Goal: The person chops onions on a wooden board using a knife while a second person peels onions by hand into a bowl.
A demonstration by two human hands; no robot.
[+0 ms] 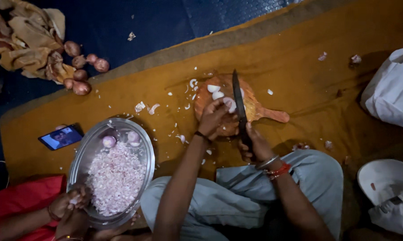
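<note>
The left hand (212, 117) is curling its fingers down onto a peeled onion piece (230, 104), pinning it to the round wooden chopping board (259, 107). The right hand (255, 145) is closing around the handle of a long dark knife (239, 105), whose blade is lying across the board just beside the left fingertips. By the look of it, the slicing step is under way; the next cut is calling for the blade to come down close to the knuckles without touching them, with the onion held firm so it is not rolling. White onion pieces are lying on the far side of the board, and scraps are scattering over the orange mat (299, 67). To the left a steel tray (83, 158) is holding a heap of chopped onion, where another person's hands (70, 203) are working. Whole onions (83, 71) are sitting well apart beyond the mat, and a phone (61, 137) is lying near the tray.
</note>
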